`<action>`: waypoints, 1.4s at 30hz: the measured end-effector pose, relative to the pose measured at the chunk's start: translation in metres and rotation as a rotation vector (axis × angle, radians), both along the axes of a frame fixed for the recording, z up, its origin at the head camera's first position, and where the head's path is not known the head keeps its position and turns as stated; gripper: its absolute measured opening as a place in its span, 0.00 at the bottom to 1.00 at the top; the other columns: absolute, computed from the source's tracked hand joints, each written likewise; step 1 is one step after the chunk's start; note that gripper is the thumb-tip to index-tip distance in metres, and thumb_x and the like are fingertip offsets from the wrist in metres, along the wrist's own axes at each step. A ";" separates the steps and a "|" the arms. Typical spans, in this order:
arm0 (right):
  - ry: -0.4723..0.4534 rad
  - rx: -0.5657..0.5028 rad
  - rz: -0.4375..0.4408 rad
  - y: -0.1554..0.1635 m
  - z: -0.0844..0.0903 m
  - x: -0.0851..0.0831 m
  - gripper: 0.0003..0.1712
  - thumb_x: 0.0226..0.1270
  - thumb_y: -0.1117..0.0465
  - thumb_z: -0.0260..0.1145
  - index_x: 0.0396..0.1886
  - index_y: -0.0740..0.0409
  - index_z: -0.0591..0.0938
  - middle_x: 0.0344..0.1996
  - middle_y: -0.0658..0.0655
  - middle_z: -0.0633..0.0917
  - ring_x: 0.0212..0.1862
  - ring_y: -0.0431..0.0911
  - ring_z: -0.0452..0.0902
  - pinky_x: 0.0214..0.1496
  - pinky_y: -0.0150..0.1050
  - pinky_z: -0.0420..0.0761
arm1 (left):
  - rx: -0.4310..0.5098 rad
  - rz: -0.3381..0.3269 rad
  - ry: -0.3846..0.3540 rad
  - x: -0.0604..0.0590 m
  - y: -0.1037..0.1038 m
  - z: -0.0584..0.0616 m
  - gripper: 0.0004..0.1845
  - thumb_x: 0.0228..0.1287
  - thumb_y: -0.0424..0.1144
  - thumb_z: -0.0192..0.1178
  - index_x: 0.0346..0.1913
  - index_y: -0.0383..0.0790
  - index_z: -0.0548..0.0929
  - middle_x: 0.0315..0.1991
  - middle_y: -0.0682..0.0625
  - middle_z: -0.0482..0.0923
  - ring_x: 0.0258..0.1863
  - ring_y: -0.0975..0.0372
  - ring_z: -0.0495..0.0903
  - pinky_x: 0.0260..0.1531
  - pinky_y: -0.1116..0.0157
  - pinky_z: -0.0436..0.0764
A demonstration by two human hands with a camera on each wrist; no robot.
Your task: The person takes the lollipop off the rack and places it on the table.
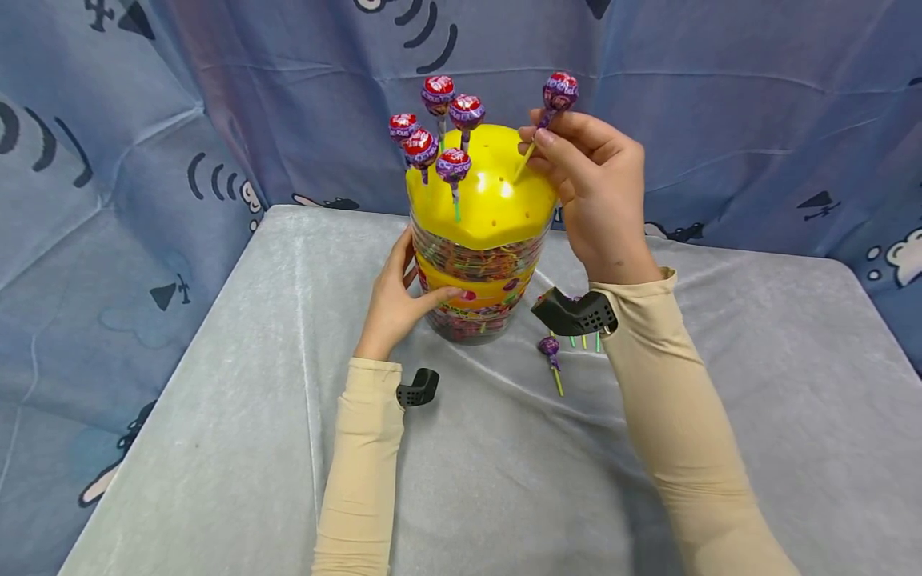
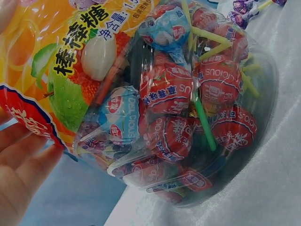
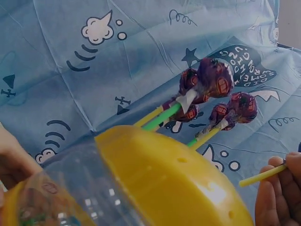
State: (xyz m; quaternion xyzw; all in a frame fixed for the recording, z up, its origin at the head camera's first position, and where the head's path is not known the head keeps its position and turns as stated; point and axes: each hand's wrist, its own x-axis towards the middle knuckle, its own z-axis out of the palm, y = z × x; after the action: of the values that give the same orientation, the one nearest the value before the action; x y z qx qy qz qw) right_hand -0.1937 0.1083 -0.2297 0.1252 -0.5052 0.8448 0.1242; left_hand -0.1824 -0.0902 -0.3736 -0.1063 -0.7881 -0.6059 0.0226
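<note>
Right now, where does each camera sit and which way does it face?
Head: on the person's head, facing forward and down at the jar; left hand, right hand and both sleeves show.
Left wrist: facing the jar's side and the candies inside; part of the left hand shows.
Right wrist: facing across the yellow lid toward the curtain; parts of both hands show.
Shared: head and right wrist both show the lid and its standing lollipops.

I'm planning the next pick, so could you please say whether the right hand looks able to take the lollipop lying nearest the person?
Probably not just now: the right hand pinches another lollipop beside the yellow lid, though nothing appears to cover the nearest lollipop.
</note>
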 end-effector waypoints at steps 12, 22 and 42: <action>0.005 0.045 0.051 0.024 -0.036 0.029 0.04 0.61 0.74 0.64 0.34 0.70 0.84 0.38 0.63 0.83 0.39 0.50 0.81 0.45 0.37 0.83 | -0.024 0.011 0.025 0.001 -0.002 -0.002 0.52 0.54 0.42 0.70 0.75 0.46 0.47 0.73 0.49 0.51 0.70 0.60 0.54 0.67 0.64 0.61; -0.111 0.109 0.076 0.049 -0.065 0.051 0.04 0.62 0.74 0.63 0.33 0.66 0.84 0.38 0.60 0.85 0.39 0.48 0.83 0.46 0.37 0.83 | -0.026 0.014 0.011 0.002 -0.001 -0.002 0.52 0.54 0.41 0.70 0.75 0.45 0.47 0.73 0.48 0.50 0.70 0.60 0.54 0.67 0.65 0.62; -0.305 0.186 0.090 0.091 -0.132 0.077 0.11 0.62 0.77 0.60 0.31 0.62 0.86 0.32 0.56 0.87 0.36 0.44 0.84 0.39 0.34 0.84 | 0.003 0.001 0.018 0.001 0.000 -0.001 0.52 0.54 0.41 0.71 0.75 0.48 0.48 0.73 0.50 0.52 0.70 0.62 0.54 0.67 0.64 0.61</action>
State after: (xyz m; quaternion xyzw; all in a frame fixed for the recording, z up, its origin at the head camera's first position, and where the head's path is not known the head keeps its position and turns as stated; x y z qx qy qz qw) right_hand -0.1169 0.1995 -0.3616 0.0292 -0.5879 0.8084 -0.0036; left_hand -0.1816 -0.0897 -0.3748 -0.1113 -0.7868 -0.6063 0.0299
